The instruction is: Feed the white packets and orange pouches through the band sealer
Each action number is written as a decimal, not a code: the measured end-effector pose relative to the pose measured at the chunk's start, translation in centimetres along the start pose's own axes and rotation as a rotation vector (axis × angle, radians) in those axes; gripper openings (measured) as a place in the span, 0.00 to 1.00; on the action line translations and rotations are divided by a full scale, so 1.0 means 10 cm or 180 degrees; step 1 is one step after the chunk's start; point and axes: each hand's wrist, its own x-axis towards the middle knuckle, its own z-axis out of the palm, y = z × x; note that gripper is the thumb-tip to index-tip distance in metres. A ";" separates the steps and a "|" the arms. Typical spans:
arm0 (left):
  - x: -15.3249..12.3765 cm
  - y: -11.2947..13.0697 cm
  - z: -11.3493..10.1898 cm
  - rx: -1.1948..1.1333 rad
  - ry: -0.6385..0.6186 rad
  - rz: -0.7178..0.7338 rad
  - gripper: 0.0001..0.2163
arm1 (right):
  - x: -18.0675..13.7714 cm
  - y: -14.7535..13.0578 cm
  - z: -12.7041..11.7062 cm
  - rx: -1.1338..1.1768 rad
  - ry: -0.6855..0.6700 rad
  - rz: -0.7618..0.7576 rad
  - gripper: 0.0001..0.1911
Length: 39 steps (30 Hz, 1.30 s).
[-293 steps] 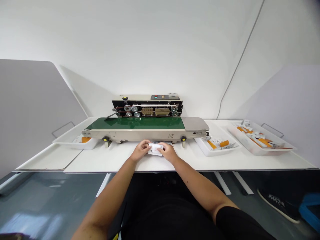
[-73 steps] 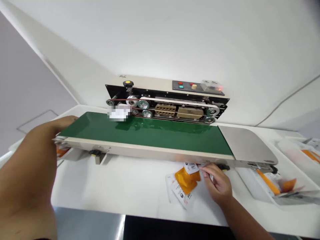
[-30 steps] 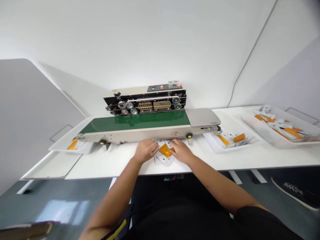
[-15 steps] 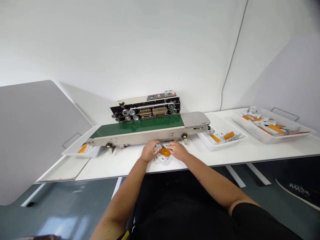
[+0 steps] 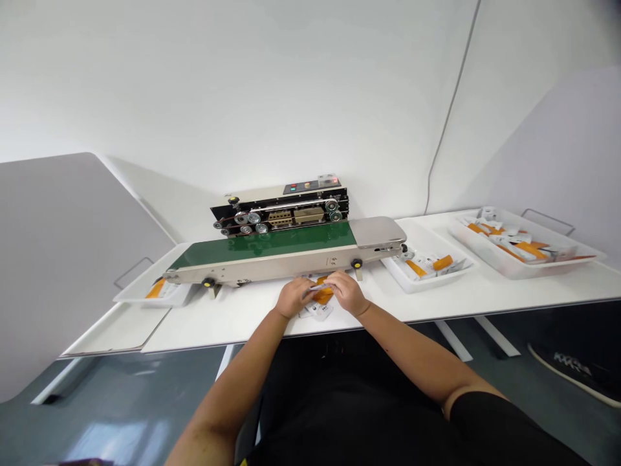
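At the front of the white table, my left hand (image 5: 294, 298) and my right hand (image 5: 347, 292) are closed on opposite sides of a white-and-orange packet (image 5: 323, 296). Its pale edge is raised between my fingers, which cover part of it. More printed white packets (image 5: 320, 312) lie flat on the table just beneath and in front of my hands. Directly behind them stands a sealing machine with a green conveyor belt (image 5: 272, 241). A red light glows on its control panel (image 5: 310, 186).
Two white trays of packets stand on the right, a nearer tray (image 5: 420, 285) and a larger tray (image 5: 548, 279). Another tray (image 5: 130, 299) holds packets under the belt's left end. A grey panel (image 5: 72, 259) rises at left. A cable (image 5: 451, 110) runs down the wall.
The packet, lying flatter before with its orange face up, is now tilted with its edge lifted between my hands. My right hand has shifted slightly upward. The camera view has moved a little.
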 end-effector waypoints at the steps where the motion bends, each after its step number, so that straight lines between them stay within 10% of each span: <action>1: 0.00 -0.01 0.01 -0.0069 -0.0032 -0.0032 0.10 | 0.00 0.01 0.00 0.0018 -0.0025 0.0090 0.10; 16: -0.03 -0.02 -0.04 -0.1431 0.0461 -0.1293 0.16 | -0.08 0.32 0.11 0.0972 -0.0413 0.2600 0.11; 27: -0.02 0.01 -0.10 -0.1914 0.0473 -0.1401 0.18 | 0.01 0.12 0.03 0.1428 -0.0576 0.2408 0.35; 39: -0.01 -0.01 -0.07 -0.2336 0.0524 -0.1570 0.18 | -0.04 0.14 0.04 0.1497 -0.0717 0.2291 0.18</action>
